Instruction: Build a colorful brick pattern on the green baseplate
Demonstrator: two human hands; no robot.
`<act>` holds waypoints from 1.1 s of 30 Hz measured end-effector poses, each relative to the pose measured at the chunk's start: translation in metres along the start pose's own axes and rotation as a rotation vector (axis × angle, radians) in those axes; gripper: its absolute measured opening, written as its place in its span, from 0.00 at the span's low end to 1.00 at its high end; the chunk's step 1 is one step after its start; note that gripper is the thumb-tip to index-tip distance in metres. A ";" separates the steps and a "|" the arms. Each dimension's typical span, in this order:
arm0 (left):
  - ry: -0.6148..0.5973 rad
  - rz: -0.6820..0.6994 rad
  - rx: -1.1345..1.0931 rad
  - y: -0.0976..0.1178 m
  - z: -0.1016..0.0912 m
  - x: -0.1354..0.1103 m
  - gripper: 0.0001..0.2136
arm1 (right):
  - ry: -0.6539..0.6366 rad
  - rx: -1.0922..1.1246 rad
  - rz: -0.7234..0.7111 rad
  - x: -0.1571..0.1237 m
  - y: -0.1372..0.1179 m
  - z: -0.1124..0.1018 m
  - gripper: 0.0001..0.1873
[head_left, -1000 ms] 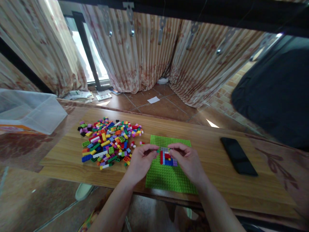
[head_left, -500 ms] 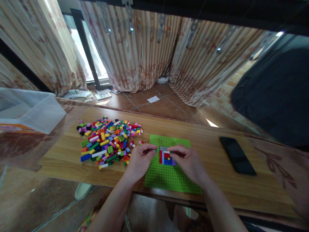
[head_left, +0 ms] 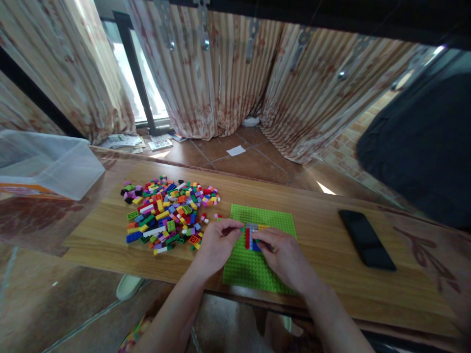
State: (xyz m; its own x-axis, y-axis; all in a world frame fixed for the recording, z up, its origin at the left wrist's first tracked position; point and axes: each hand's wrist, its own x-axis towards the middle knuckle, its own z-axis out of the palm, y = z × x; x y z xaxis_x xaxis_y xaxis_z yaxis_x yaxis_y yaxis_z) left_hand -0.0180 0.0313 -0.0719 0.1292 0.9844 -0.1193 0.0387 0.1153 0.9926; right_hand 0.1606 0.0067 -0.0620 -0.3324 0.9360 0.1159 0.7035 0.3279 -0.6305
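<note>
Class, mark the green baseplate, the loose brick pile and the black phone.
Green baseplate (head_left: 250, 270): head view, bare studs toward its near edge.
Loose brick pile (head_left: 171, 225): head view, near its middle.
Black phone (head_left: 367, 240): head view, middle of its upper face.

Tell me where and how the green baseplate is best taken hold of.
Probably pinched at the near edge of the green baseplate, coming from the person's side: it lies flat, that edge runs close to the front of the wooden table, and the joined bricks sit farther back.

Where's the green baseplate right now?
In the head view, the green baseplate lies on the wooden table, between the loose brick pile on its left and the black phone on its right.
</note>
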 end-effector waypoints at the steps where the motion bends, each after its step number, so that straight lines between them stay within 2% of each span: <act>1: -0.015 0.012 0.021 -0.001 0.000 -0.001 0.08 | 0.000 -0.003 -0.004 0.000 0.000 0.000 0.17; 7: -0.182 0.104 0.199 -0.004 0.002 -0.008 0.14 | -0.003 -0.012 0.005 -0.001 0.000 -0.001 0.16; 13: -0.274 0.161 0.339 0.005 0.000 -0.012 0.17 | 0.014 -0.002 0.023 -0.001 0.000 -0.003 0.17; 19: -0.311 0.231 0.499 0.012 0.002 -0.014 0.17 | 0.011 0.024 0.071 -0.002 0.001 -0.007 0.13; 24: -0.358 0.299 0.614 0.011 0.004 -0.016 0.17 | 0.029 0.005 0.052 -0.001 0.002 -0.007 0.13; 33: -0.389 0.312 0.678 0.009 0.005 -0.015 0.16 | 0.017 -0.042 0.021 -0.001 0.003 -0.003 0.13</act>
State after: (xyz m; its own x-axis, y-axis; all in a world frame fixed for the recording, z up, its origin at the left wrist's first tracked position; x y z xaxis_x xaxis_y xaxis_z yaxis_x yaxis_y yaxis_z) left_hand -0.0143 0.0164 -0.0612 0.5599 0.8278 0.0352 0.5157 -0.3814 0.7672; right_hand 0.1646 0.0074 -0.0617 -0.3065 0.9448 0.1159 0.7359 0.3124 -0.6007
